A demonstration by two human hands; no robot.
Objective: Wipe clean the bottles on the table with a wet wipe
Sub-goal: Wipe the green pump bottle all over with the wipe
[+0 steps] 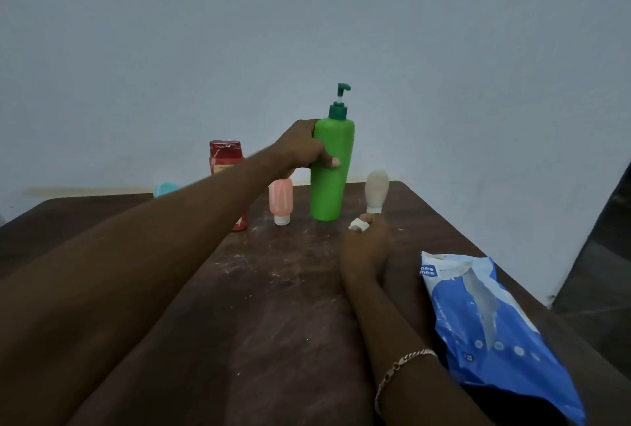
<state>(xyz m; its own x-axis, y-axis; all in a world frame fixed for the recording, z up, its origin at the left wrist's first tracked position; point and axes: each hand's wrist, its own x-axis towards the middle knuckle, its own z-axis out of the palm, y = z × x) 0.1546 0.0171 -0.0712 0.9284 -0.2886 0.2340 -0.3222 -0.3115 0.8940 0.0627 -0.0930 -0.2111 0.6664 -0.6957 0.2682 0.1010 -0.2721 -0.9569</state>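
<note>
Left hand (304, 145) grips upright green pump bottle (331, 169) at frame centre, on brown table (273, 306); right hand (365, 241) (bracelet on wrist) pinches crumpled wet wipe (358, 223) just below-right.

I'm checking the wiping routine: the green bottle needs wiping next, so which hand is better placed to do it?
Likely the right hand: it pinches the wipe near the green bottle, while the left hand is busy gripping that bottle.
</note>
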